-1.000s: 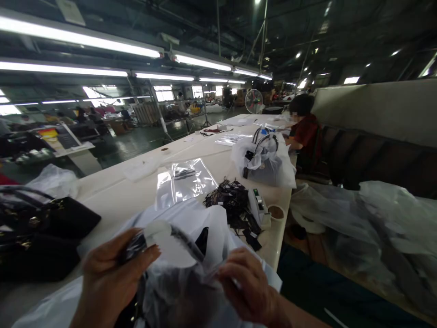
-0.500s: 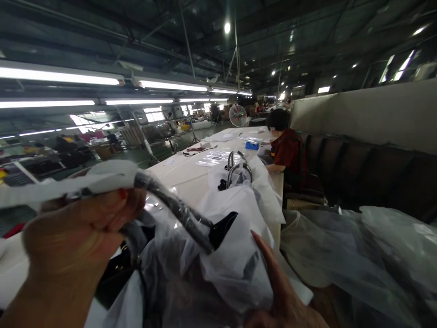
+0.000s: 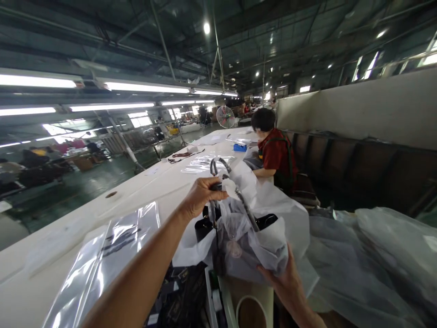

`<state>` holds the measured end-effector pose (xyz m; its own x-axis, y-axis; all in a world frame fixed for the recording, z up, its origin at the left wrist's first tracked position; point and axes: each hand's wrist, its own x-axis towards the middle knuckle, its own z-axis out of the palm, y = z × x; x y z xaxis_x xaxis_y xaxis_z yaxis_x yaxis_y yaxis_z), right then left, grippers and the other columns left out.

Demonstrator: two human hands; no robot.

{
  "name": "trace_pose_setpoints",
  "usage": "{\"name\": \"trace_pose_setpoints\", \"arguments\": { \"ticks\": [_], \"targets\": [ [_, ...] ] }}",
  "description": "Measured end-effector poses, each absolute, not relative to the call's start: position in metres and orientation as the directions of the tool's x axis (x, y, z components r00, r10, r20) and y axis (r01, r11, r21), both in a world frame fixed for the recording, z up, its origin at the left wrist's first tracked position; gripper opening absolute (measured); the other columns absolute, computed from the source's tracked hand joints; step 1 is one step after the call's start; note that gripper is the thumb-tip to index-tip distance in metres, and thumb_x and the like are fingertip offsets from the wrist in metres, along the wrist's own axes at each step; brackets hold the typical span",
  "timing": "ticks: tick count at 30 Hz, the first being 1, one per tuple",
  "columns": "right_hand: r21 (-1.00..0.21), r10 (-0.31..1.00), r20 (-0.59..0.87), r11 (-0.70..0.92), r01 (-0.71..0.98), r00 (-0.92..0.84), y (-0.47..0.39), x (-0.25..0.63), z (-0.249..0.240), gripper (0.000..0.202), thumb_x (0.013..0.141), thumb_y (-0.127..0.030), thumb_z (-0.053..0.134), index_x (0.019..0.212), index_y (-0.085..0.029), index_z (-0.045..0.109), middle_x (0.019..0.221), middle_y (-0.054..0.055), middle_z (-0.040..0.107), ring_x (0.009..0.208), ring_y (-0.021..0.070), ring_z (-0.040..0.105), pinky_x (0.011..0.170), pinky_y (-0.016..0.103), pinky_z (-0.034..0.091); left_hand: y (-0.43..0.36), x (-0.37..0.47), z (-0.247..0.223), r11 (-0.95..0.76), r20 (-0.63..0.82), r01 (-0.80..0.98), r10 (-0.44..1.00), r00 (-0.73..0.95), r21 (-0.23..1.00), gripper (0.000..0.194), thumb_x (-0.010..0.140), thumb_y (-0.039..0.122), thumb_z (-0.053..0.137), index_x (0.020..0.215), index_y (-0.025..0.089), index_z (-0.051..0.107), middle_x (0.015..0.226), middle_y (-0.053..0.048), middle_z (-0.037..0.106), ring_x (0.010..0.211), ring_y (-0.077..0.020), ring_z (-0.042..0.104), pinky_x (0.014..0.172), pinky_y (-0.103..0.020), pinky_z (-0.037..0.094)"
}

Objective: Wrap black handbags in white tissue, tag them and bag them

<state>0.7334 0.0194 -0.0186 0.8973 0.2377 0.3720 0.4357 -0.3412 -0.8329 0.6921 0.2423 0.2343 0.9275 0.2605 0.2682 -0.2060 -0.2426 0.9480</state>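
Observation:
A black handbag [image 3: 268,221] in thin white wrapping [image 3: 269,246] is held up in front of me, above the near end of the table. My left hand [image 3: 205,193] is closed around the top of its plastic-wrapped handles [image 3: 248,210], where a white piece of wrapping also sits. My right hand [image 3: 287,282] grips the lower right side of the wrapped bag, with the thumb side against the wrapping and some fingers hidden. Just beyond stands a second set of dark, film-covered handles [image 3: 218,165].
Clear plastic sheets [image 3: 109,255] lie on the white table [image 3: 136,200] at left. Dark small pieces [image 3: 180,291] and a tape roll [image 3: 251,312] are below the bag. A co-worker in red [image 3: 278,155] sits at the right edge, near a blue box [image 3: 240,147]. Translucent bags [image 3: 362,259] are heaped at right.
My left hand has moved forward and right, away from my face, with the handles in it. The bag is now farther off and hangs more upright. My right hand has shifted onto its lower side.

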Motion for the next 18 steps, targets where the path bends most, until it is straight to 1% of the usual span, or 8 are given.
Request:
{"name": "trace_pose_setpoints", "arguments": {
  "ticks": [2,5,8,9,11,14,16,18],
  "targets": [
    [-0.841,0.216,0.356,-0.35,0.413,0.909,0.029,0.736,-0.04,0.095,0.072,-0.051,0.063,0.145,-0.02,0.01,0.141,0.018,0.038,0.128,0.0376,0.04,0.098,0.052,0.042,0.244,0.712,0.225,-0.235,0.254,-0.194,0.259,0.932,0.952,0.024,0.049,0.028,0.077,0.062,0.013,0.064,0.054,0.005,0.05,0.056,-0.0086,0.046,0.055,-0.021,0.036],
    [-0.825,0.205,0.366,-0.381,0.418,0.908,0.039,0.735,-0.067,0.1,0.068,-0.049,0.067,0.145,-0.022,0.009,0.14,0.018,0.039,0.128,0.0391,0.039,0.098,0.054,0.041,0.245,0.737,0.219,-0.227,0.248,-0.2,0.208,0.946,0.953,0.026,0.049,0.029,0.078,0.066,0.013,0.066,0.058,0.004,0.054,0.059,-0.0099,0.049,0.058,-0.022,0.037],
    [-0.841,0.144,0.33,-0.404,0.36,0.933,0.049,0.732,-0.091,0.102,0.067,-0.046,0.066,0.145,-0.02,0.007,0.139,0.019,0.037,0.126,0.0428,0.039,0.097,0.058,0.04,0.248,0.753,0.216,-0.234,0.227,-0.187,0.158,0.961,0.954,0.026,0.051,0.029,0.078,0.069,0.013,0.067,0.061,0.003,0.056,0.06,-0.0105,0.05,0.06,-0.023,0.039],
    [-0.854,0.129,0.31,-0.398,0.335,0.942,0.053,0.732,-0.097,0.101,0.067,-0.045,0.065,0.145,-0.021,0.006,0.139,0.019,0.037,0.125,0.0436,0.04,0.096,0.059,0.041,0.249,0.757,0.215,-0.241,0.216,-0.176,0.147,0.965,0.954,0.026,0.052,0.029,0.078,0.071,0.014,0.068,0.062,0.003,0.057,0.06,-0.0107,0.05,0.061,-0.023,0.039],
    [-0.869,0.14,0.292,-0.373,0.323,0.946,0.064,0.735,-0.106,0.099,0.067,-0.044,0.063,0.145,-0.028,0.004,0.138,0.016,0.038,0.123,0.0438,0.042,0.093,0.059,0.043,0.253,0.764,0.209,-0.262,0.196,-0.156,0.135,0.971,0.952,0.026,0.054,0.029,0.077,0.072,0.014,0.068,0.063,0.002,0.057,0.06,-0.011,0.05,0.06,-0.023,0.04],
    [-0.863,0.154,0.345,-0.335,0.378,0.926,0.086,0.747,-0.112,0.087,0.072,-0.045,0.058,0.142,-0.037,0.007,0.132,0.011,0.044,0.119,0.0438,0.047,0.09,0.061,0.045,0.265,0.771,0.2,-0.326,0.202,-0.141,0.161,0.966,0.935,0.023,0.056,0.029,0.073,0.074,0.014,0.069,0.064,0.002,0.057,0.061,-0.012,0.051,0.058,-0.023,0.04],
    [-0.848,0.151,0.384,-0.332,0.413,0.911,0.101,0.756,-0.111,0.084,0.073,-0.049,0.057,0.141,-0.038,0.008,0.13,0.011,0.046,0.116,0.0449,0.049,0.089,0.062,0.045,0.275,0.774,0.196,-0.386,0.225,-0.136,0.194,0.955,0.913,0.022,0.058,0.027,0.07,0.076,0.015,0.069,0.066,0.001,0.058,0.064,-0.0131,0.053,0.058,-0.023,0.04],
    [-0.828,0.171,0.412,-0.339,0.446,0.895,0.116,0.766,-0.109,0.086,0.073,-0.054,0.056,0.14,-0.036,0.006,0.132,0.012,0.045,0.116,0.0464,0.047,0.09,0.062,0.044,0.287,0.776,0.193,-0.443,0.247,-0.129,0.222,0.943,0.887,0.022,0.06,0.025,0.066,0.08,0.016,0.07,0.07,0.001,0.061,0.068,-0.0145,0.055,0.06,-0.023,0.041]
  ]
}}
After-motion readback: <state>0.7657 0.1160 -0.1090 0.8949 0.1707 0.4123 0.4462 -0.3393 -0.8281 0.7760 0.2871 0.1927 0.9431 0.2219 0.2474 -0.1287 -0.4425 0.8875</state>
